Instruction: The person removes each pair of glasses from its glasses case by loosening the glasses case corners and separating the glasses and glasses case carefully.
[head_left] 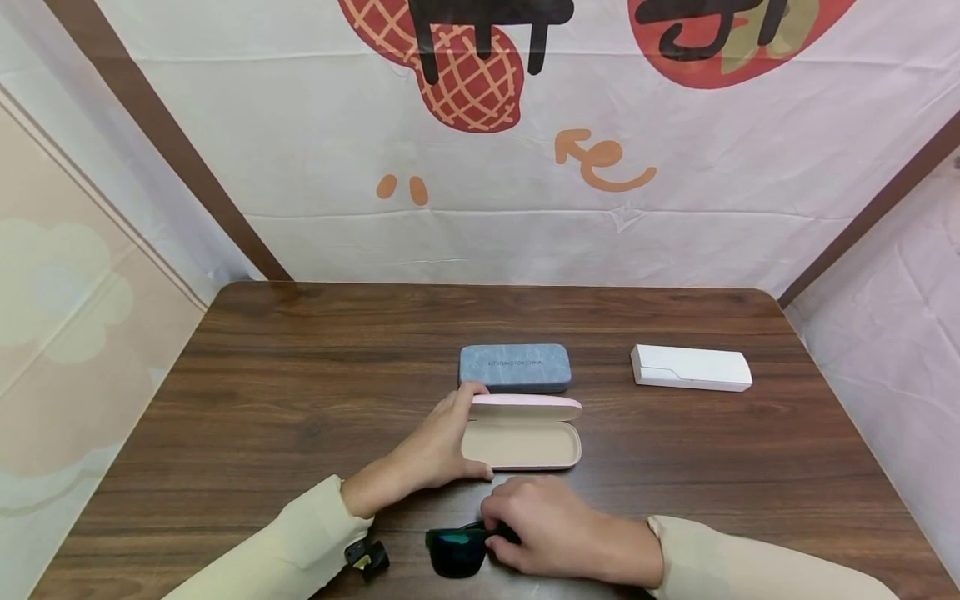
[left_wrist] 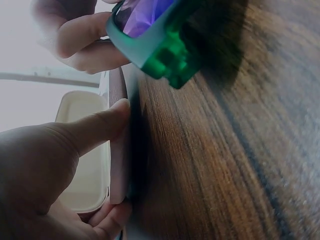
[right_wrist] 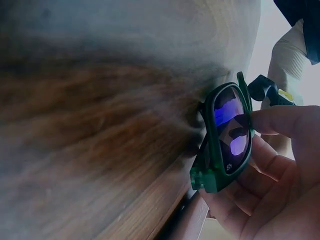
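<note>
An open glasses case (head_left: 525, 446), pink outside with a cream lining, lies near the middle of the table with its lid (head_left: 528, 407) tilted back. My left hand (head_left: 435, 442) grips the case's left end, the thumb at the front edge and the fingers at the lid side. In front of the case, my right hand (head_left: 551, 525) pinches a pair of sunglasses (head_left: 457, 554). In the right wrist view the sunglasses (right_wrist: 232, 132) show a green frame and mirrored purplish lenses. Fingers cover part of one lens.
Right behind the open case lies a closed blue glasses case (head_left: 515, 367). A white oblong case (head_left: 690, 368) sits farther right on the brown wooden table (head_left: 315, 350). Printed cloth walls (head_left: 525, 242) stand at the table's back and sides. A black wrist device (head_left: 367, 557) hangs at the left sleeve.
</note>
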